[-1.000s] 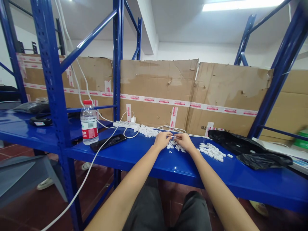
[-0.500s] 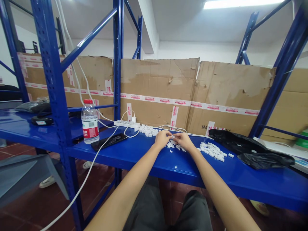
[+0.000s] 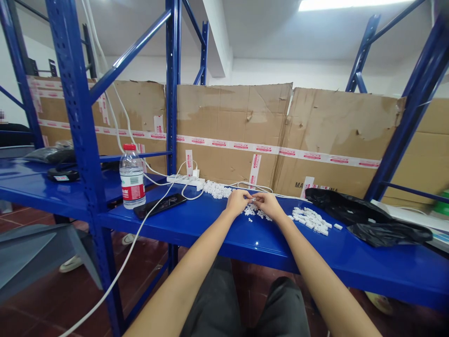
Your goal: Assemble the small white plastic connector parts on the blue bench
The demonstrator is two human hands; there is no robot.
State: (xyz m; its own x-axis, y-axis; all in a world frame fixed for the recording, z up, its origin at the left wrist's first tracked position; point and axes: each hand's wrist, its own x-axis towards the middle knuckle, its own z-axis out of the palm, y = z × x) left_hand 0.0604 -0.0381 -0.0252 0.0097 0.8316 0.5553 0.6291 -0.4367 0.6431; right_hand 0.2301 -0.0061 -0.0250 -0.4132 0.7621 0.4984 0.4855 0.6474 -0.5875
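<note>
My left hand (image 3: 237, 201) and my right hand (image 3: 267, 204) meet over the blue shelf (image 3: 210, 229), fingertips pinched close together around a small white piece (image 3: 253, 199). Both hands seem to touch this piece, whose shape is too small to make out. Just below them lies a scatter of small white parts (image 3: 250, 209), partly hidden by my fingers. A heap of similar white parts (image 3: 215, 189) is behind my left hand. To the right of my right hand, larger white oblong pieces (image 3: 310, 219) form a loose pile.
A water bottle (image 3: 132, 180) stands at the left beside a black phone (image 3: 159, 206). Behind are a white power strip (image 3: 182, 180) and cables, against cardboard (image 3: 228, 112). A black plastic bag (image 3: 351, 208) lies at the right. A blue upright (image 3: 80, 117) rises at the left.
The view has shifted very slightly. Both hands stay together in nearly the same place, with only a small movement of the fingers around the white piece.
</note>
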